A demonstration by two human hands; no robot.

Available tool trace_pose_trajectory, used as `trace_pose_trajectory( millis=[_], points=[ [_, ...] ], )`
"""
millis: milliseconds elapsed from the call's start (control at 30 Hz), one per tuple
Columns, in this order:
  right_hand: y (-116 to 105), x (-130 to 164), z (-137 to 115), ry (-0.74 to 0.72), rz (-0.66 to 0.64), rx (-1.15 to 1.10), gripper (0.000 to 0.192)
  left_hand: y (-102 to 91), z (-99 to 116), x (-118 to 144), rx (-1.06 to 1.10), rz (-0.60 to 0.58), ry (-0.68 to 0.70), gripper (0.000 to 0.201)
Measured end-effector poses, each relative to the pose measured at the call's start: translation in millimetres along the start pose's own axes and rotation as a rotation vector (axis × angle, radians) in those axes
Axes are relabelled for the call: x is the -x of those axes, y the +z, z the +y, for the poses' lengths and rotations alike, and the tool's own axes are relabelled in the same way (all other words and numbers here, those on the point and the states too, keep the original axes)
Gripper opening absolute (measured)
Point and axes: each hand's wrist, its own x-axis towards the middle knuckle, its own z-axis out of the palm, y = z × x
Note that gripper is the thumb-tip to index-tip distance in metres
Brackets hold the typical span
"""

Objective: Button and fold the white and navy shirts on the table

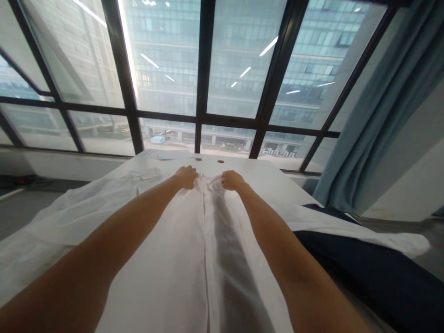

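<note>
A white shirt (166, 259) lies stretched toward me over the table, its front opening running down the middle and its collar end at the far side. My left hand (186, 177) is closed on the left side of the collar. On the right side of the collar, my right hand (231, 180) pinches the fabric with curled fingers. Between the hands the neckline sags slightly, and a grey shadow falls along the right front panel. Both forearms reach over the shirt and cover parts of it.
Thin white fabric (79, 208) lies rumpled on the left. A dark navy cloth (364, 259) is on the right, with a white sleeve-like piece (374, 233) across it. Papers (169, 155) rest on the white table's (263, 178) far end. Beyond stand windows and a blue curtain (374, 120).
</note>
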Motion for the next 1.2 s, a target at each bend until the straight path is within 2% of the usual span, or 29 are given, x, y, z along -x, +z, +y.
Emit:
trace_pose_trajectory(
  millis=[133,233,300,400,467,567,667,867,1000,1067,1133,1200],
  points=[
    [4.5,-0.3,14.0,-0.184,-0.129,-0.024,0.03,3.8,-11.8,7.6,-0.008,-0.031,0.037,0.031],
    [-7.1,8.0,19.9,-0.167,-0.089,0.039,0.03,1.6,-16.0,13.4,-0.004,0.016,0.04,0.039],
    [-19.1,15.8,18.5,-0.16,-0.032,0.089,0.026,-1.4,-9.7,16.1,0.001,0.076,0.056,0.047],
    [-36.4,25.9,11.0,-0.196,0.01,0.137,0.021,-7.1,17.2,17.2,0.044,0.223,0.111,0.049],
    [-44.6,30.1,5.1,-0.235,0.011,0.15,0.022,-10.1,42.5,15.1,0.163,0.296,0.128,0.046],
    [-51.1,34.1,-1.8,-0.288,0.005,0.199,0.026,-10.0,75.5,9.8,0.389,0.223,0.063,0.042],
    [-52.9,38.9,-3.8,-0.323,-0.027,0.313,0.024,-3.1,87.1,7.9,0.382,0.129,0.014,0.037],
    [-45.7,37.9,2.6,-0.334,-0.043,0.461,0.024,15.6,69.6,10.3,0.208,0.102,0.076,0.031],
    [-27.2,24.1,-1.5,-0.195,0.026,0.398,0.033,24.5,62.1,2.9,0.226,0.196,0.056,0.049],
    [-11.4,23.5,-4.2,-0.099,0.047,0.306,0.051,32.0,57.7,4.8,0.283,0.281,0.018,0.062],
    [8.1,32.1,-1.9,-0.012,0.009,0.214,0.064,44.1,48.1,17.0,0.355,0.348,-0.069,0.067],
    [29.1,49.9,8.8,0.051,-0.045,0.157,0.062,60.9,30.7,41.0,0.426,0.321,-0.187,0.062]
  ],
)
